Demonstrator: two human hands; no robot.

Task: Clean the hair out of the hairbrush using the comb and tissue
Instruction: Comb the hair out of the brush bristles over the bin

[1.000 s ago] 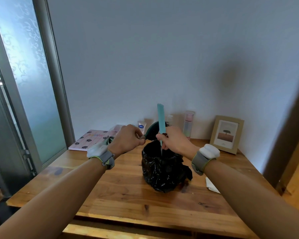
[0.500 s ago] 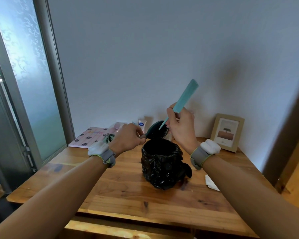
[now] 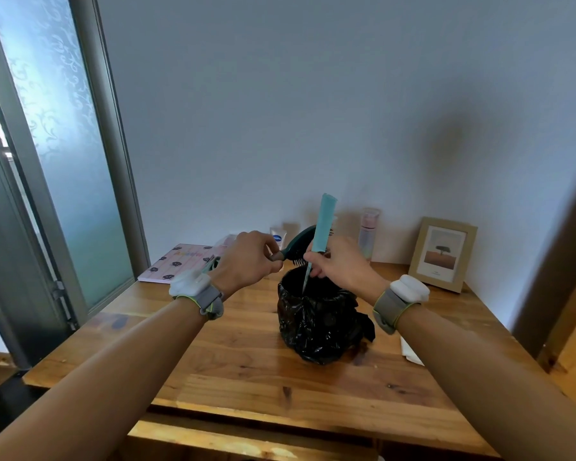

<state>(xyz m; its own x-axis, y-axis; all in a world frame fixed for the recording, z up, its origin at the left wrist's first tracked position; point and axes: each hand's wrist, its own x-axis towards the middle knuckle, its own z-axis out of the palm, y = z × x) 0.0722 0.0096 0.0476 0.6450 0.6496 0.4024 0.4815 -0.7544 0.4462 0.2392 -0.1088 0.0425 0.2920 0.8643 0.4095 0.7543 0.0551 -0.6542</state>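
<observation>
Over the black-lined bin (image 3: 316, 324) on the wooden table (image 3: 240, 371), both hands are busy. Her or his left hand (image 3: 246, 261) grips the handle of the dark teal hairbrush (image 3: 298, 244), holding its head above the bin's mouth. Close beside it, the right hand (image 3: 341, 267) pinches the light teal comb (image 3: 321, 227) nearly upright, its thin tail pointing down into the bin opening, wide end up, crossing in front of the brush head. Whether the comb touches the bristles is hard to tell from where I stand. A white tissue (image 3: 411, 352) lies flat on the table, partly hidden by the right forearm. Against the wall lean a picture frame (image 3: 443, 254) and a pink bottle (image 3: 368, 232).
</observation>
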